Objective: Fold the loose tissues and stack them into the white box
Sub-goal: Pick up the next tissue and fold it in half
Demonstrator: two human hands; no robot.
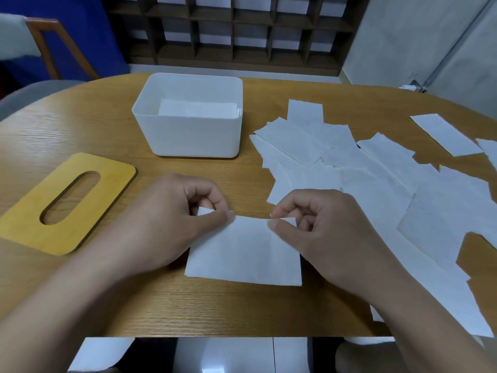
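Note:
A white tissue [244, 254] lies on the wooden table near the front edge. My left hand [172, 219] pinches its far left corner between thumb and fingers. My right hand [320, 227] pinches its far right corner the same way. The white box [188, 135] stands behind the hands, open at the top, with folded tissues stacked inside [199, 108]. Several loose tissues [363, 170] lie spread over the right part of the table, overlapping one another.
A yellow wooden lid [105, 181] with an oval slot lies flat at the left. One separate tissue [446, 134] lies at the far right. The table's front edge [215, 333] runs just below my forearms. A chair and a lattice shelf stand behind the table.

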